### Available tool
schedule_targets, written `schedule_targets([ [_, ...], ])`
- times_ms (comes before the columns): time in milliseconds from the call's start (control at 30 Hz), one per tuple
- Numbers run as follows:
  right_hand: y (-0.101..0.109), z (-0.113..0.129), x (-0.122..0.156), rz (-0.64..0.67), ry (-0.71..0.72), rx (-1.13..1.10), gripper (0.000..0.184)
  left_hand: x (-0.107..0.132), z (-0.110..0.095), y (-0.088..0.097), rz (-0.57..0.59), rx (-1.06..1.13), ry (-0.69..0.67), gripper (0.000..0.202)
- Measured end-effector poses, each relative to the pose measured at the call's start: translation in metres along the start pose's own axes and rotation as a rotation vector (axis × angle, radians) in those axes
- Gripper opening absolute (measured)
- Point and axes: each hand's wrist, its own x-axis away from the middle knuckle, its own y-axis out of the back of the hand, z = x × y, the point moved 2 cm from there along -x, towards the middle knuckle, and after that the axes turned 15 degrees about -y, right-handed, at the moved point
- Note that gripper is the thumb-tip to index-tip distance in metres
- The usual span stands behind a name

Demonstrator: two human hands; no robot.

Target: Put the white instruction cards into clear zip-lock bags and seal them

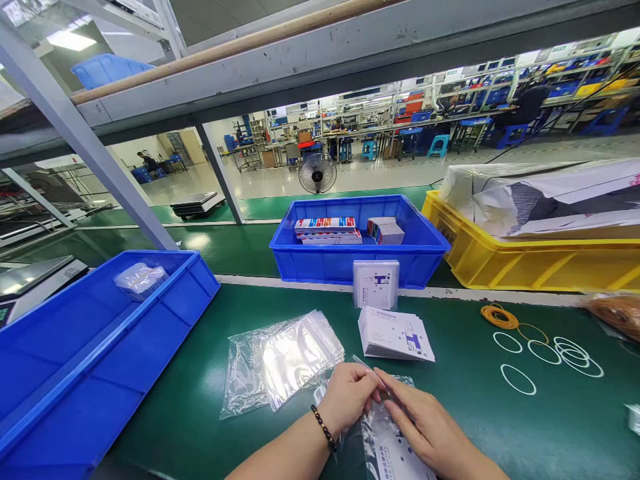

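Note:
My left hand (346,395), with a dark bead bracelet at the wrist, pinches the upper edge of a clear plastic bag (371,433). From the other side my right hand (423,417) grips the same bag near its opening, fingertips close to the left ones. Inside the bag lies a white printed booklet (397,460) with blue marks, partly under my right hand. Just beyond the hands is a fanned stack of similar booklets (397,335). A bagged booklet (376,285) leans upright against the blue bin behind. Left of my hands, flat clear bags (300,353) lie in an overlapping pile.
A blue bin (360,257) holding printed boxes (327,230) stands behind. Another blue bin (100,373) at left contains bagged items (141,280). At right are a yellow crate (545,267), rubber bands (499,317) and white rings (519,380). A shelf beam (280,63) crosses overhead.

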Motion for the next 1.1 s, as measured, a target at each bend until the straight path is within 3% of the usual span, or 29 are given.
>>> schedule_targets([
  [167,0.010,0.011,-0.004,0.048,-0.134,-0.097,0.022,0.004,-0.003,0.000,0.007,-0.127,-0.122,0.020],
  [333,0.007,0.009,-0.006,0.022,-0.120,-0.089,0.036,0.009,-0.005,-0.003,0.083,-0.302,-0.174,0.023],
  [500,-0.007,0.004,-0.003,-0.185,-0.110,0.189,0.030,0.009,-0.004,-0.006,0.106,-0.486,-0.188,0.021],
  [700,-0.013,0.007,-0.002,-0.358,-0.044,0.345,0.033,0.005,0.001,-0.005,0.078,-0.424,-0.129,0.021],
  [933,-0.008,0.006,-0.005,-0.353,0.105,0.262,0.032,0.003,-0.001,-0.003,0.131,-0.314,-0.148,0.035],
  [1100,0.000,0.010,-0.005,-0.159,0.031,0.119,0.026,0.003,-0.003,0.000,0.141,-0.340,-0.181,0.029],
])
